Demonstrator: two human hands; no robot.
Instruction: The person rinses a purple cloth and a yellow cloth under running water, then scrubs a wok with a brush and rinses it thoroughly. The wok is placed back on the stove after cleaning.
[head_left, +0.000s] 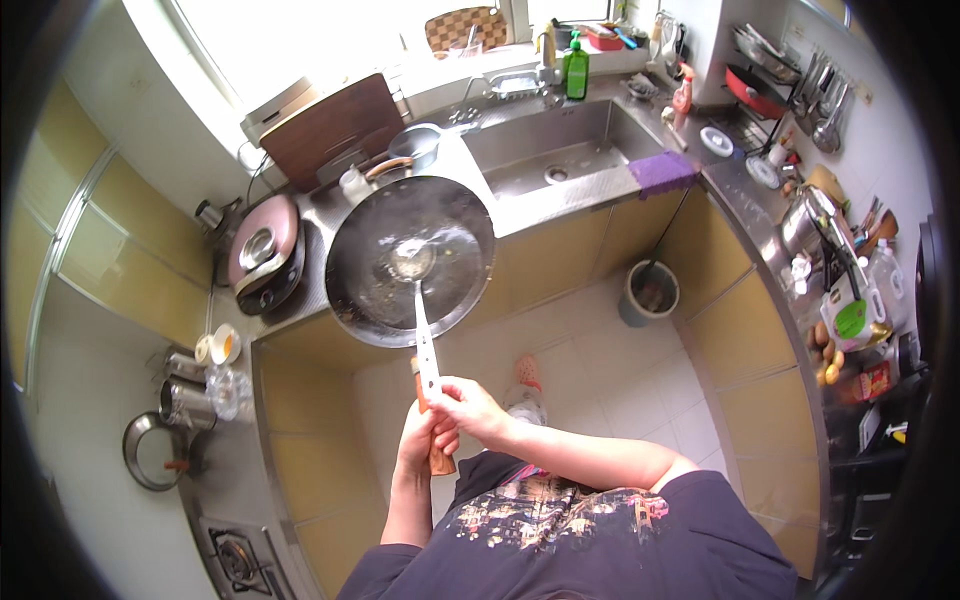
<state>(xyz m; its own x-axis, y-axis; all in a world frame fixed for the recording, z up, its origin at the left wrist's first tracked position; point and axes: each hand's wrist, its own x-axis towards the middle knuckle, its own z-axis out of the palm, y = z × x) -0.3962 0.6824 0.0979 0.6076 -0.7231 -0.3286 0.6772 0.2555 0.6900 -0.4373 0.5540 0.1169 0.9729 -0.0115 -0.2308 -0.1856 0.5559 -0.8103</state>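
Observation:
My left hand (427, 435) grips the wooden handle (442, 459) of a dark, steaming wok (360, 255). The wok hangs above the floor beside the counter edge, left of the sink. In my right hand (472, 405) is the end of a long-handled metal ladle (424, 322), held just above my left hand. The ladle's bowl (412, 259) lies inside the wok, over what looks like a little liquid and small food bits.
A steel sink (555, 150) has a purple cloth (664, 172) over its front corner. Behind the wok stand a brown board (334, 127) and a clear pot (416, 144). A bucket (649, 296) stands on the floor. Bottles, potatoes (825, 352) and a gas burner (236, 559) line the side counters.

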